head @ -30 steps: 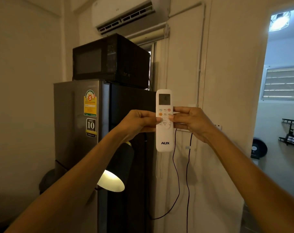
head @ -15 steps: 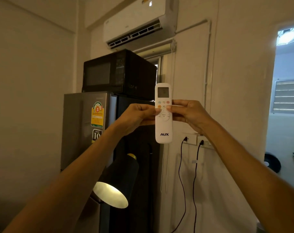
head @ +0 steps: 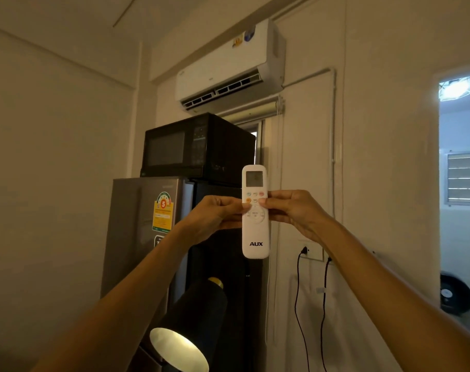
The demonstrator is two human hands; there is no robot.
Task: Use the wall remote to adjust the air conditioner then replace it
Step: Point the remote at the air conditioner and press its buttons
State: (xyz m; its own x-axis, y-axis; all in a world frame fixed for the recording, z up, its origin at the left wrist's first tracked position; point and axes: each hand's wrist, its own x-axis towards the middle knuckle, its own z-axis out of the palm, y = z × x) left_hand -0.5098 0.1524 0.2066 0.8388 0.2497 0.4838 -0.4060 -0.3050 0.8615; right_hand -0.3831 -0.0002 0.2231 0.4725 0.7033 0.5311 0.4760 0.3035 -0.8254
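Note:
A white remote [head: 255, 237] marked AUX stands upright in front of me, its small screen at the top. My left hand [head: 215, 216] grips its left side and my right hand [head: 293, 210] grips its right side, both thumbs resting on the buttons. The white air conditioner [head: 228, 65] hangs high on the wall above, its vent flap open. No wall holder for the remote is visible.
A black microwave [head: 196, 146] sits on a grey fridge [head: 145, 232] behind the remote. A lit black lamp [head: 188, 326] points down below my left arm. Two black cords [head: 298, 304] hang from a wall socket [head: 313, 249]. A doorway [head: 461, 197] opens at right.
My view has tilted upward, so the whole air conditioner now shows. Both hands still hold the remote the same way, lower in view, with the right thumb moved slightly up the buttons.

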